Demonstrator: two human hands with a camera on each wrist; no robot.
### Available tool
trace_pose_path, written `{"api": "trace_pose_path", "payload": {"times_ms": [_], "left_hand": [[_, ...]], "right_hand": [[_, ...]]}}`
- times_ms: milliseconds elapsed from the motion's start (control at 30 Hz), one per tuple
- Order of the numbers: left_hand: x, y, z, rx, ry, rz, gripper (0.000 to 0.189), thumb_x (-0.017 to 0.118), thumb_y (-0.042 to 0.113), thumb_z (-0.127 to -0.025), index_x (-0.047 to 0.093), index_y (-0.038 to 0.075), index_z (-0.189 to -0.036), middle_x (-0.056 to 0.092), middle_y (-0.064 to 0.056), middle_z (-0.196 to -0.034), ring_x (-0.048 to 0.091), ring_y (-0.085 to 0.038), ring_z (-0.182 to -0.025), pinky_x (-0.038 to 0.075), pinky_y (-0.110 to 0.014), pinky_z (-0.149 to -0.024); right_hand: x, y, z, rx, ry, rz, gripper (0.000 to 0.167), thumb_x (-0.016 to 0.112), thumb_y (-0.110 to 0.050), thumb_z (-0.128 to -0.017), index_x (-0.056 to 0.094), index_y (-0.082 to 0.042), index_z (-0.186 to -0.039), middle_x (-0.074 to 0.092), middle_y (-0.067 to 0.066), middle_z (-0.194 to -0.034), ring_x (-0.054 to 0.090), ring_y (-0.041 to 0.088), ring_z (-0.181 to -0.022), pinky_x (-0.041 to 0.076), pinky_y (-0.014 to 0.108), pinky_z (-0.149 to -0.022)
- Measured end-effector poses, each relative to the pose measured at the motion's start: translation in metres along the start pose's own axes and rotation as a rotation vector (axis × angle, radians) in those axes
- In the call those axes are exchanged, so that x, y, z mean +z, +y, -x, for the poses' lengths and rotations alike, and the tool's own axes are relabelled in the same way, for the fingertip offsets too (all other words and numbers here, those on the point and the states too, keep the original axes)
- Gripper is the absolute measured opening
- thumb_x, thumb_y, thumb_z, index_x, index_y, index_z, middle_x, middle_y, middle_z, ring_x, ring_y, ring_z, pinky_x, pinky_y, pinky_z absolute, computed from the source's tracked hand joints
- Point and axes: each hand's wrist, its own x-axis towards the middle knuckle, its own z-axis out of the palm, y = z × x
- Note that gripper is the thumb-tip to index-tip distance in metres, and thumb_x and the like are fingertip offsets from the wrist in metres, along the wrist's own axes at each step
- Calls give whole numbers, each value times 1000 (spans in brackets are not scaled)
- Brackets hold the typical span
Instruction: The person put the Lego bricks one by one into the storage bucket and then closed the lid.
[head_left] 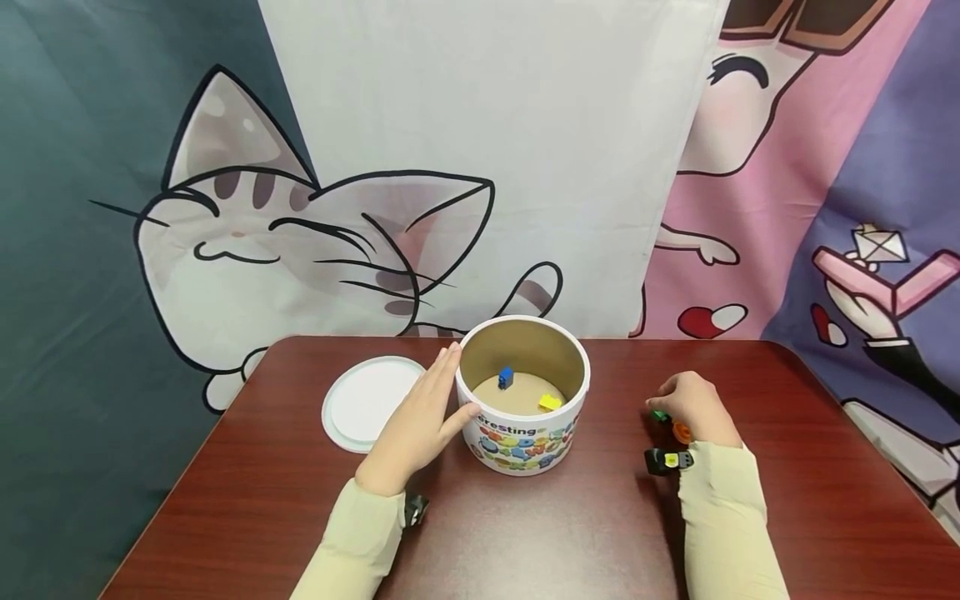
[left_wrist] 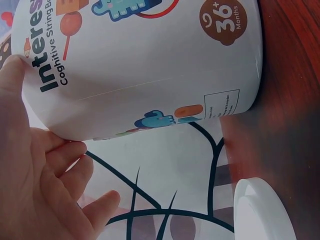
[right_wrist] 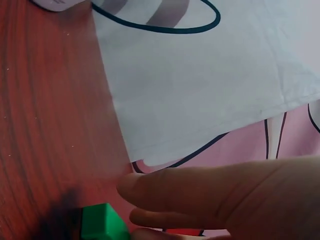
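A white bucket [head_left: 517, 442] with printed pictures stands upright on the table, its top uncovered. My left hand [head_left: 420, 417] rests along its left side, fingers straight up to the rim and thumb across the front. Inside lie a small blue block [head_left: 506, 378] and a yellow block [head_left: 550, 402]. Over on the right, my right hand [head_left: 693, 404] reaches down with bent fingers and pinches a green block [right_wrist: 102, 221] at its fingertips; part of the block is hidden. An orange rounded piece [head_left: 682, 432] lies under that hand, partly covered by it.
The round white lid [head_left: 375, 400] lies on the table [head_left: 540, 533] left of the bucket. Behind the table's far edge hangs a cloth [head_left: 487, 100] printed with cartoon figures. Each wrist wears a small black camera [head_left: 660, 461].
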Motion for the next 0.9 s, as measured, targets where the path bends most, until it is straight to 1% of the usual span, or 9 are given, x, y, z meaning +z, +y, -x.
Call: {"api": "trace_pose_path", "payload": {"times_ms": [133,267,400,500,533,733,900], "left_hand": [[1,-1,0,6,6,-3,84,60,45,-101,20,5,-162,24,-11,-167,21,-28,-153,25,-52,-121],[1,-1,0,7,13,-5,84,60,46,-101,20,5,-162,25,-12,-166,22,-28,-153,25,-52,-121],[1,-1,0,9,14,-4,84,61,45,-100,20,5,-162,24,-12,-166,22,-28,-153,25,-52,-121],[2,-1,0,13,16,-3,84,61,45,-100,21,5,-162,24,-12,-166,23,-30,-153,25,-52,-121],[2,-1,0,15,18,-4,84,61,45,-100,21,4,-162,24,-12,-166,23,-30,-153,25,-52,-121],[2,-2,0,18,18,-4,83,61,44,-101,21,3,-161,24,-12,-167,24,-33,-152,26,-53,-120],[1,-1,0,13,11,-5,83,61,44,-101,21,3,-161,24,-12,-167,23,-31,-153,25,-53,-120]], "right_hand": [[3,1,0,16,18,9,29,77,-12,-84,71,13,-98,70,21,-88,62,30,-78,58,47,-73],[6,0,-1,32,25,2,22,78,-8,-82,72,11,-91,69,17,-81,60,27,-72,56,41,-66],[10,-4,2,28,81,10,12,78,-5,-76,71,5,-74,63,8,-65,55,23,-61,50,33,-55],[12,-6,4,29,124,18,14,75,-3,-72,66,1,-63,55,4,-56,50,22,-55,44,32,-50],[13,-7,4,35,130,20,15,75,-3,-72,65,0,-61,53,3,-55,50,22,-55,44,31,-50],[18,-11,1,57,124,44,19,76,-2,-75,62,1,-62,50,5,-56,48,23,-57,43,33,-53],[22,-16,2,77,96,24,16,75,-1,-77,64,3,-65,50,7,-57,48,24,-57,44,33,-54]]}}
